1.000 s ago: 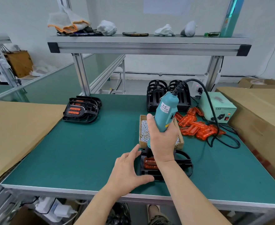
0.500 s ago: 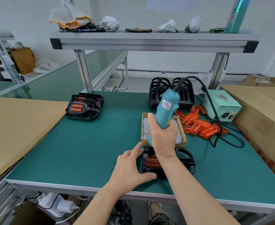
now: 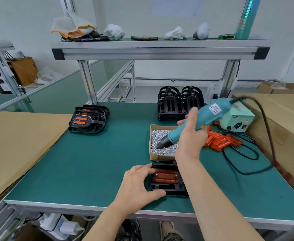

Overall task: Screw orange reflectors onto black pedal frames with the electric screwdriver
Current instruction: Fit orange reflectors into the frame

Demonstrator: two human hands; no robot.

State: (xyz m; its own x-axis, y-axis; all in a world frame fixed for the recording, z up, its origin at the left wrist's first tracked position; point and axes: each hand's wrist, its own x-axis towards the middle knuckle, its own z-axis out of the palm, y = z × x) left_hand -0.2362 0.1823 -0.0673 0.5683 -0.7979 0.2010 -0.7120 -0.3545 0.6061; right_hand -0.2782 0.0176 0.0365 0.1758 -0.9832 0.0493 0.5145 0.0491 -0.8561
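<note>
A black pedal frame [image 3: 167,188] lies near the table's front edge with an orange reflector [image 3: 166,176] seated in it. My left hand [image 3: 139,185] grips the frame's left side, thumb along its front. My right hand [image 3: 189,138] holds the teal electric screwdriver [image 3: 194,123] tilted, its black tip down in the cardboard box of small silver screws [image 3: 160,146] just behind the frame. Loose orange reflectors [image 3: 222,141] are piled right of the box.
Two stacks of bare black frames [image 3: 180,103] stand at the back. A stack of frames fitted with reflectors [image 3: 88,119] sits at the back left. The screwdriver's power unit [image 3: 236,119] and looping cable [image 3: 243,153] lie at right, cardboard sheets [image 3: 21,145] at both sides.
My right hand lifted the screwdriver off the pedal frame, tilted it and swung its tip back into the screw box. The reflector in the frame is now uncovered. My left hand stays on the frame.
</note>
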